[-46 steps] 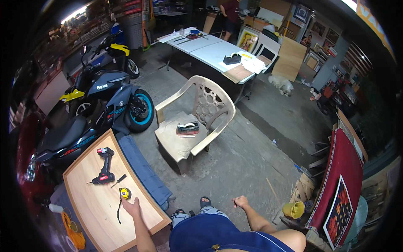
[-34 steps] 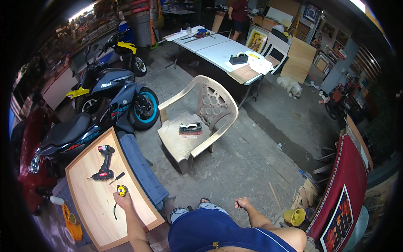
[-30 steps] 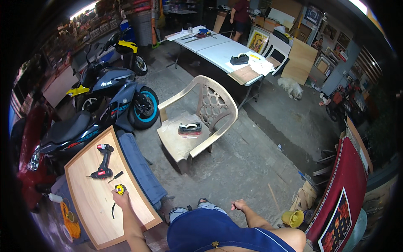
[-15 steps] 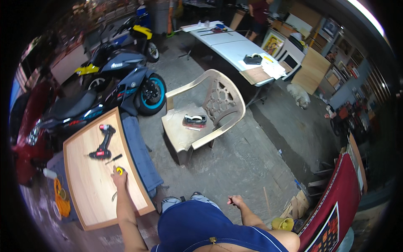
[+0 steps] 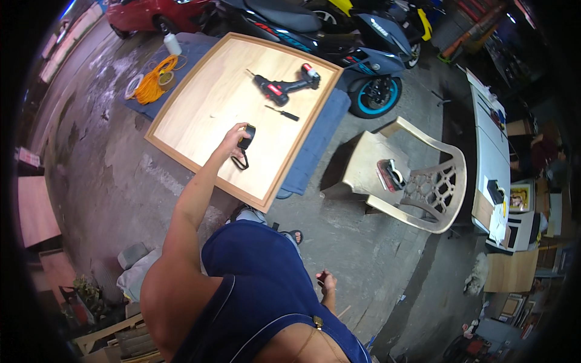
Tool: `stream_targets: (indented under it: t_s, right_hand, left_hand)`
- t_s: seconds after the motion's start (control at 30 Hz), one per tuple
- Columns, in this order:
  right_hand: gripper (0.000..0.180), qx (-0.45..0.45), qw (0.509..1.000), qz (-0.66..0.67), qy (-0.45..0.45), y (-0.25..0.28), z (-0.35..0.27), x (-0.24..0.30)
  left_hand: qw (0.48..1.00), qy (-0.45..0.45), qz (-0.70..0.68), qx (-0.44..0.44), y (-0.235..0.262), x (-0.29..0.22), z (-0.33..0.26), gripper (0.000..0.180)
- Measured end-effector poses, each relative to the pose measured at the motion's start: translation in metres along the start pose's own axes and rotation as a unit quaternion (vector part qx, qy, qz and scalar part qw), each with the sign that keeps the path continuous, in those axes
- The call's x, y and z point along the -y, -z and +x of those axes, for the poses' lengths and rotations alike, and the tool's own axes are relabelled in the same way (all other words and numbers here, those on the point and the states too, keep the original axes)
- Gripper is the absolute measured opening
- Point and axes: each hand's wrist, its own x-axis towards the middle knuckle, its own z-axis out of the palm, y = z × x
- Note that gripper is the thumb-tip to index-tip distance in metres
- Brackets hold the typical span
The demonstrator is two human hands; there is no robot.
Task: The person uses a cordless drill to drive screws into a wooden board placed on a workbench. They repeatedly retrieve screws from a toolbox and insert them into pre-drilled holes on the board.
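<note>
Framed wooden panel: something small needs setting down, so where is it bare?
Barest is the wooden panel between its left edge and the cordless drill. A smaller patch lies below the screwdriver, between the tape measure and the right edge. It is crowded around drill and screwdriver, and at the left hand holding the tape measure.

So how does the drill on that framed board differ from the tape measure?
The drill is larger than the tape measure. The drill lies untouched on the board, while the tape measure is gripped in the left hand. The drill is long, with a thin bit sticking out; the tape measure is compact, with a looped strap. Both look mostly dark here.
</note>
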Motion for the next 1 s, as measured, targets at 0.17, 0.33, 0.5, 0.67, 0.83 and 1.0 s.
stream_targets:
  t_s: [0.17,0.33,0.5,0.67,0.83,1.0]
  right_hand:
    - [0.023,-0.056,0.998,0.013,0.027,-0.015,-0.003,0.033]
    - [0.024,-0.099,0.994,0.007,0.039,-0.076,-0.027,0.055]
    - [0.024,-0.095,0.995,0.000,0.032,-0.173,-0.081,0.056]
    - [0.022,-0.099,0.994,-0.043,-0.017,-0.243,-0.133,0.044]
    - [0.022,-0.126,0.992,-0.022,-0.016,-0.250,-0.144,0.039]
    - [0.029,-0.167,0.985,-0.028,-0.009,-0.263,-0.137,0.042]
  left_hand:
    - [0.978,-0.050,-0.200,-0.035,0.099,-0.022,0.032,0.046]
    - [0.981,-0.067,-0.138,-0.116,0.241,-0.068,0.071,0.043]
    - [0.963,-0.035,0.168,-0.207,0.339,-0.145,0.102,0.054]
    - [0.862,-0.260,0.343,-0.270,0.443,-0.114,0.220,0.055]
    - [0.795,-0.221,0.496,-0.270,0.471,-0.099,0.264,0.053]
    - [0.776,-0.082,0.581,-0.233,0.455,-0.120,0.281,0.065]
